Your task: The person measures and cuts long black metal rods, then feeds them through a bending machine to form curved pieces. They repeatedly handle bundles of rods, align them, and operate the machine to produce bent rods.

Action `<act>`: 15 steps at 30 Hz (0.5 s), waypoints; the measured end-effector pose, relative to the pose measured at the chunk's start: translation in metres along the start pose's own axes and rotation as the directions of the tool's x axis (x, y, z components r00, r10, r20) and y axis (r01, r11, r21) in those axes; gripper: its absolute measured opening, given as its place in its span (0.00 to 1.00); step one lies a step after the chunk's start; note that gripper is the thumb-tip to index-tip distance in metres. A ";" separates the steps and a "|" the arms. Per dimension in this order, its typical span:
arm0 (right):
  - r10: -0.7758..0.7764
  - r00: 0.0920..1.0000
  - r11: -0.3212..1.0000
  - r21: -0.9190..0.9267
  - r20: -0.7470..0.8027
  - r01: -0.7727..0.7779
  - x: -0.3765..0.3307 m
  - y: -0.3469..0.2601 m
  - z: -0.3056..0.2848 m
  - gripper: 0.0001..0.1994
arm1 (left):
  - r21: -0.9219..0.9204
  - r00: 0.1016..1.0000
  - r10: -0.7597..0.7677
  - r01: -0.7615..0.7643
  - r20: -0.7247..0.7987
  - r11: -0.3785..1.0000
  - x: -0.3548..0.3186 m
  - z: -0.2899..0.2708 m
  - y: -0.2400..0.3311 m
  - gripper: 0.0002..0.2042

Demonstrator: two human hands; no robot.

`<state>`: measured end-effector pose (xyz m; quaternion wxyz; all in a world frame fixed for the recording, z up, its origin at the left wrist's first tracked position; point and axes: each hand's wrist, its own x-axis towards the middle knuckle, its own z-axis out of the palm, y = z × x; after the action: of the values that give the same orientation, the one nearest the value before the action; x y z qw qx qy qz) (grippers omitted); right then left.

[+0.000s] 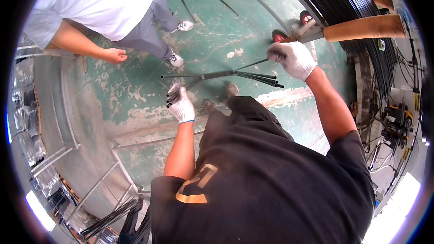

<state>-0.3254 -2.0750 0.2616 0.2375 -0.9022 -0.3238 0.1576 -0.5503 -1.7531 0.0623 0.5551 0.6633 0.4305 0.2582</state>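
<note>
Just below the tubes (218, 75), the left hand (181, 107) has its grip closed round several of their left ends, presumably to bear the weight. At the tubes' right, the right hand (293, 59) seems to pinch a single one, fingers nearly together, perhaps keeping it apart. The tubes hang over the floor (212, 40), narrow mid-length and fanned at both ends; whether a tie gathers them, I cannot tell. Left of the tubes, a co-worker's hand (115, 55) curls loosely. Beyond their right, rods (343, 9) lie packed together, likely for storage.
</note>
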 end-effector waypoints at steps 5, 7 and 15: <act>-0.099 0.994 0.994 0.056 0.050 0.096 -0.001 0.007 0.004 0.08 | 0.049 1.000 -0.014 0.013 0.013 0.999 0.002 -0.004 -0.001 0.12; -0.168 0.982 0.977 -0.115 0.087 0.177 0.000 0.007 0.001 0.08 | 0.064 1.000 0.004 -0.005 0.016 0.998 0.002 -0.004 -0.002 0.12; 0.016 0.979 1.000 -0.016 -0.202 -0.020 0.025 0.053 0.017 0.08 | 0.028 1.000 -0.012 0.011 0.022 1.000 0.004 -0.007 -0.012 0.11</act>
<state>-0.2876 -2.0890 0.2162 0.2598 -0.9184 -0.2913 0.0647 -0.5575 -1.7455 0.0516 0.5521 0.6713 0.4315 0.2416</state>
